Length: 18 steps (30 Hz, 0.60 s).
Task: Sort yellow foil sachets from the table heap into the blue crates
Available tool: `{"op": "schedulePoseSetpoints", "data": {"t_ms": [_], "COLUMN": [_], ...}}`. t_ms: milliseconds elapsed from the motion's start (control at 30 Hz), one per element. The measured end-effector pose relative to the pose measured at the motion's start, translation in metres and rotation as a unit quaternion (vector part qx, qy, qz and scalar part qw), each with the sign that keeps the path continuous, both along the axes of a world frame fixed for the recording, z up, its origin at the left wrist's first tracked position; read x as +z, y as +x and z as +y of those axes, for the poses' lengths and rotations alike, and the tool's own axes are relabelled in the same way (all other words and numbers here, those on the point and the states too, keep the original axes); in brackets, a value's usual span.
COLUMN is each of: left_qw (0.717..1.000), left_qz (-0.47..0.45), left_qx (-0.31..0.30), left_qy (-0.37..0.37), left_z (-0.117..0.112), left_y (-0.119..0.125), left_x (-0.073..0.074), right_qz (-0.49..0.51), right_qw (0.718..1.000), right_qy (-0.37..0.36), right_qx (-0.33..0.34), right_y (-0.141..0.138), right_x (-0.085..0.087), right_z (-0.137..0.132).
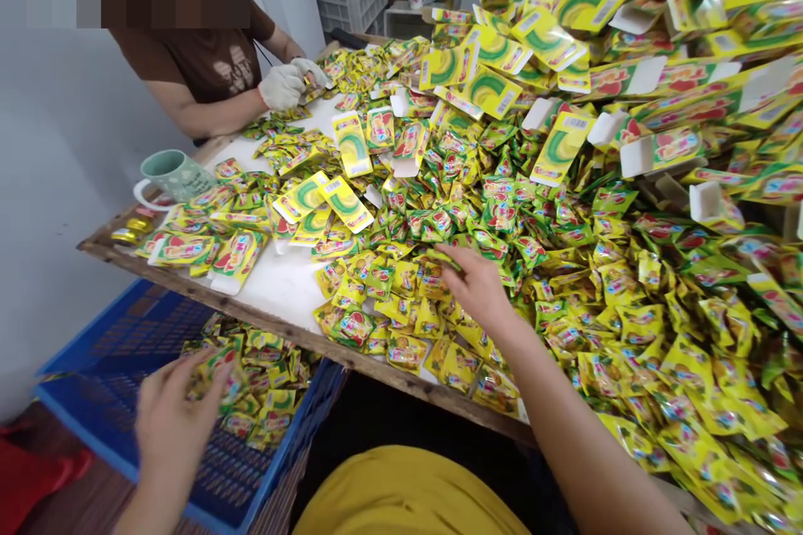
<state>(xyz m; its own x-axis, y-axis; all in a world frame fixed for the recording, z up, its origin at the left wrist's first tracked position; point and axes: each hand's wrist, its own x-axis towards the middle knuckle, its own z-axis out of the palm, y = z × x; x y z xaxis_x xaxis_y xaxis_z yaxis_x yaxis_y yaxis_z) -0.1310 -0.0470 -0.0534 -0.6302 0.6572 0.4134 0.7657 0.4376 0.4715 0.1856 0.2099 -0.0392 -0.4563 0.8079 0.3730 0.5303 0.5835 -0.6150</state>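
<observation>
My left hand is over the blue plastic crate, thumb and fingers curved around a small green, yellow and red printed packet, partly hidden and blurred. Similar yellow packs lie inside the crate. On the table, my right hand reaches into the heap of small shiny packets. Its fingers are closed on a green-yellow packet, only part of which shows. Several yellow packets lie just in front of that hand, near the table edge.
Open-ended yellow cardboard boxes are piled at the right and back. More flat boxes and a green mug are at the left. Across the table, a person's gloved hands handle packets. The wooden table edge runs above the crate.
</observation>
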Motion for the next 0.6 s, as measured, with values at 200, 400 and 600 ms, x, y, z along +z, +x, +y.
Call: {"op": "schedulePoseSetpoints", "data": {"t_ms": [200, 400, 600], "left_qw": [0.995, 0.893, 0.925], "left_qz": [-0.054, -0.196, -0.137], "left_qx": [-0.076, -0.405, -0.352], "left_qy": [0.044, -0.007, 0.045], "left_z": [0.039, 0.117, 0.141], "left_y": [0.047, 0.166, 0.108], "left_x": [0.005, 0.005, 0.011], "right_qz": [0.03, -0.135, -0.16], "right_qw": [0.99, 0.964, 0.983], "right_qy": [-0.134, -0.203, -0.074], "right_qx": [0.033, 0.108, 0.058], "right_y": [0.035, 0.006, -0.006], "right_x": [0.033, 0.015, -0.008], "right_z": [-0.027, -0.037, -0.053]}}
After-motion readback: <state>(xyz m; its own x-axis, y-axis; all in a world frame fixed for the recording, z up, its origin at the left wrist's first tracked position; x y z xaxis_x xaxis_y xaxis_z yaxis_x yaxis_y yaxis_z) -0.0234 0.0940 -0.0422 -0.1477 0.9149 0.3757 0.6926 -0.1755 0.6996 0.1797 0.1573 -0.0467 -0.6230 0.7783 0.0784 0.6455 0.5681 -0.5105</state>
